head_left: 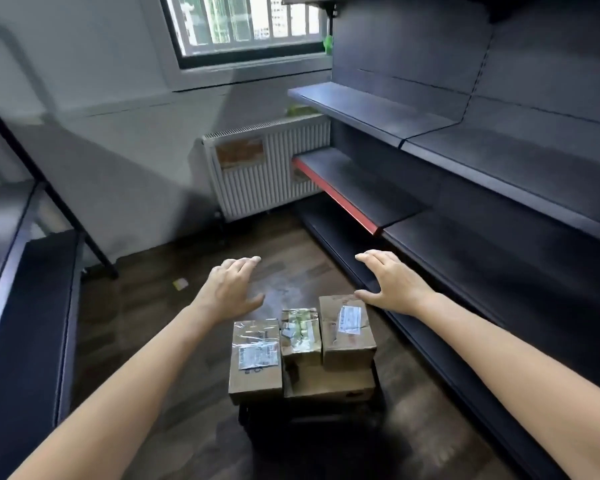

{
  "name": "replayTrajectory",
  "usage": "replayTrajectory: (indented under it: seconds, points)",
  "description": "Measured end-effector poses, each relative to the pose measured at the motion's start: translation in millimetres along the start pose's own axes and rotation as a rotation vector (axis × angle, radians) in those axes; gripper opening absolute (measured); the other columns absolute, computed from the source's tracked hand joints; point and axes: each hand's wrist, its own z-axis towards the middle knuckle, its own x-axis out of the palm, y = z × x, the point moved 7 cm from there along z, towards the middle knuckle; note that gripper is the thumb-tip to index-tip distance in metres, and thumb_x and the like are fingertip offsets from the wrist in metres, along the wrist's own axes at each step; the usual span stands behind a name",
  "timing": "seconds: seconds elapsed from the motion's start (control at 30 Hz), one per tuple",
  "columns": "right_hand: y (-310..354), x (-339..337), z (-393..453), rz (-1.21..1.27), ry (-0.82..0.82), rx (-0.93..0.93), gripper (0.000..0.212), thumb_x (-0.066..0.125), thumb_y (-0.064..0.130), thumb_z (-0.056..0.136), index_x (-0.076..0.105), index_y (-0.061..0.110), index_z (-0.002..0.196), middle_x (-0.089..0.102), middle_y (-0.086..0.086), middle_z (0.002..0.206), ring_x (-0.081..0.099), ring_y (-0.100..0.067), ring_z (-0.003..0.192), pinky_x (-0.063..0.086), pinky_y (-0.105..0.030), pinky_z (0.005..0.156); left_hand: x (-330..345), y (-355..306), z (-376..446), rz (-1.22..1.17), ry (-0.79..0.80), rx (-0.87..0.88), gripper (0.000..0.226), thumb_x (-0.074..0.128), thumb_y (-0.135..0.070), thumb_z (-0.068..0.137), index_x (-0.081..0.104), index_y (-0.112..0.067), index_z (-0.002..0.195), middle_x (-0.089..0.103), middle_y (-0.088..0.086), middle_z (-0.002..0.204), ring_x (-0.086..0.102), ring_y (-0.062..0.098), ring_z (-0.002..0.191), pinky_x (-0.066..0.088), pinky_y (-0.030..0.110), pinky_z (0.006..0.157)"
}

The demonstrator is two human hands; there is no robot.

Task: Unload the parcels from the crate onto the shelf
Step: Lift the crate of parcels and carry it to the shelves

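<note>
Both arms bare, stretched fwd from the near corners and converging toward the middle. Left hand palm down, fingers straight and close together pointing far-right, thumb spread out to the right; holds nothing. Right hand palm down too, fingers extended pointing far-left, thumb splayed to the left, nothing in it. Hands level w/ each other, well apart.

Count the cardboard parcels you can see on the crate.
4. The left parcel, the small taped middle parcel and the right parcel sit side by side on top; a flat parcel lies beneath the latter two. More may be hidden underneath.
</note>
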Motion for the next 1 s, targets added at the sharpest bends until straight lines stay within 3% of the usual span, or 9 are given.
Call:
replayTrajectory:
  seconds: [0.2,0.33,0.5,1.0]
  points:
    - [-38,74,6,0.092,0.136,0.118,0.069,0.065,0.037,0.081,0.036,0.015,0.139,0.040,-0.003,0.141,0.031,-0.021,0.132,0.031,-0.033,0.108,87,28,12,-0.107,0.170,-0.077,0.072,0.060,-0.036,0.084,0.030,-0.013,0.145,0.041,0.005,0.146,0.036,0.026,0.133,0.033,0.040,0.105]
    - [-64,133,2,0.111,0.211,0.147,0.066,0.066,0.035,0.080,0.039,0.014,0.136,0.043,-0.003,0.140,0.035,-0.024,0.128,0.028,-0.028,0.103,150,40,-1,-0.152,0.245,-0.134,0.070,0.060,-0.036,0.084,0.032,-0.013,0.144,0.043,0.004,0.144,0.038,0.027,0.131,0.033,0.039,0.104]
    - [-91,209,-19,0.151,0.318,0.189,0.072,0.067,0.038,0.077,0.036,0.016,0.139,0.042,-0.005,0.141,0.035,-0.025,0.129,0.031,-0.033,0.106,230,49,-26,-0.180,0.407,-0.211,0.074,0.061,-0.036,0.084,0.028,-0.011,0.145,0.041,0.006,0.146,0.036,0.028,0.132,0.032,0.039,0.104]
    - [-209,440,-91,0.108,0.497,0.472,0.070,0.070,0.035,0.078,0.041,0.011,0.136,0.046,-0.012,0.137,0.037,-0.031,0.128,0.032,-0.041,0.106,485,122,-101,-0.306,0.605,-0.585,0.063,0.066,-0.027,0.084,0.041,-0.003,0.136,0.050,0.018,0.133,0.045,0.034,0.123,0.036,0.044,0.105]
